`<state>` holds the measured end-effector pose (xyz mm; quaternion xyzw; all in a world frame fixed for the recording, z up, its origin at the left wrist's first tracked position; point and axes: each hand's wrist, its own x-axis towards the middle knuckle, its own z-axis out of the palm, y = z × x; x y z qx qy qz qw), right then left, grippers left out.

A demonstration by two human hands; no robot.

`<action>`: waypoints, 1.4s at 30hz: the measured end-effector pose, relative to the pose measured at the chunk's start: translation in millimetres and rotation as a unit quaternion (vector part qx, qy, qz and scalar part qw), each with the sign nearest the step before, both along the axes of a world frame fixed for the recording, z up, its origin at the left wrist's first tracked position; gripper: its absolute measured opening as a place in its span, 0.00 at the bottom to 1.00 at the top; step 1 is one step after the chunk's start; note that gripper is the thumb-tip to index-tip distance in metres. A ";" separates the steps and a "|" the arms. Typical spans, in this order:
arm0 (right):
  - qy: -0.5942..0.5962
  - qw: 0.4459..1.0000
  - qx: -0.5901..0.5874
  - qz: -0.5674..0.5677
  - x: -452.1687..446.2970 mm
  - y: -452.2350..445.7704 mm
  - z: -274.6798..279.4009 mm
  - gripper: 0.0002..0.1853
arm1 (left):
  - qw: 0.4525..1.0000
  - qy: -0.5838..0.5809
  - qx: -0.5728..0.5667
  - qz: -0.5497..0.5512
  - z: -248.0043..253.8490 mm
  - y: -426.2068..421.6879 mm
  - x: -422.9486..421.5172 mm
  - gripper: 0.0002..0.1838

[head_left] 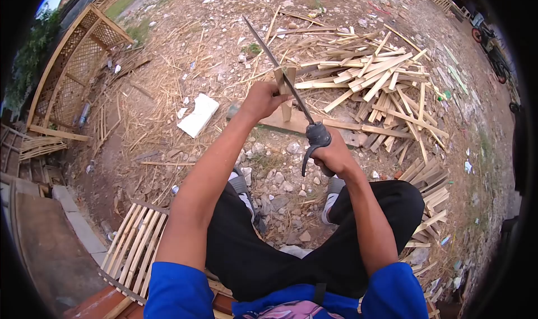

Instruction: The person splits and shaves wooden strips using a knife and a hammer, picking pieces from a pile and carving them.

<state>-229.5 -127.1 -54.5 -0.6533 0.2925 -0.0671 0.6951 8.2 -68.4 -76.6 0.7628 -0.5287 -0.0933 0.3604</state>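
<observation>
My left hand (265, 101) grips a short wooden slat (287, 112), its fingers closed around it. The slat stands roughly upright on a flat wooden block (266, 119) lying on the ground. In my right hand (334, 151) is a machete (300, 104) with a black wrapped handle and a dark loop hanging from it. Its long blade points forward and to the left. It crosses the top of the slat; whether it has cut into the wood I cannot tell.
A heap of split slats (375, 67) lies ahead on the right, with more slats (428, 190) beside my right knee. White foam (198, 115) rests on the ground at left. A slatted wooden panel (134, 243) is by my left side; a lattice frame (78, 67) stands farther off.
</observation>
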 end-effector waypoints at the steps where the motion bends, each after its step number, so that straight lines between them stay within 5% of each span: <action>1: -0.003 1.000 -0.002 0.000 0.0 0.3 1.1 0.17 | 1.000 -0.003 0.004 0.006 0.3 0.9 -1.7 0.19; 7: -0.046 0.996 -0.059 -0.049 10.9 18.7 -17.7 0.17 | 1.000 0.000 0.016 0.014 2.8 -7.4 -2.1 0.17; 16: -0.040 0.998 -0.015 0.052 -4.6 -9.4 -4.7 0.13 | 0.992 0.032 -0.023 -0.118 4.6 5.4 7.8 0.08; 21: -0.091 0.981 -0.172 -0.001 7.2 11.6 -15.6 0.13 | 0.998 -0.017 -0.023 -0.058 -12.1 8.5 12.0 0.09; 29: -0.077 0.977 -0.138 -0.146 26.5 48.6 -24.9 0.16 | 0.996 -0.072 -0.041 0.039 -8.0 -5.5 -16.5 0.13; 42: -0.057 0.977 -0.132 -0.160 27.0 49.2 -14.9 0.17 | 0.993 -0.089 -0.036 0.073 1.0 -12.5 -31.2 0.14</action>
